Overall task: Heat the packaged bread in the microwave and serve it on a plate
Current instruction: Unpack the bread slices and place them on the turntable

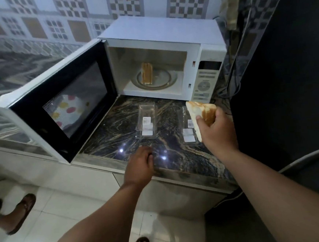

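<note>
Two empty clear packages [146, 123] lie on the dark marbled surface [118, 135] near the open microwave [168, 49]. Right hand [218, 133] grips bread slices [202, 113] above the right package. More bread [147, 73] stands on the turntable inside. Left hand [139, 166] hovers relaxed, fingers loosely curled, over the surface's near edge.

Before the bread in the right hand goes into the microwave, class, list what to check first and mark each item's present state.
1. Microwave door swung fully open: ok.
2. Right hand grips the bread slices firmly: ok.
3. Free room on the turntable beside the bread already inside: ok.
4. Empty plastic packs lie low on the counter, clear of the path: ok.
5. Left hand free: ok.
6. Timer setting: cannot tell.
</note>
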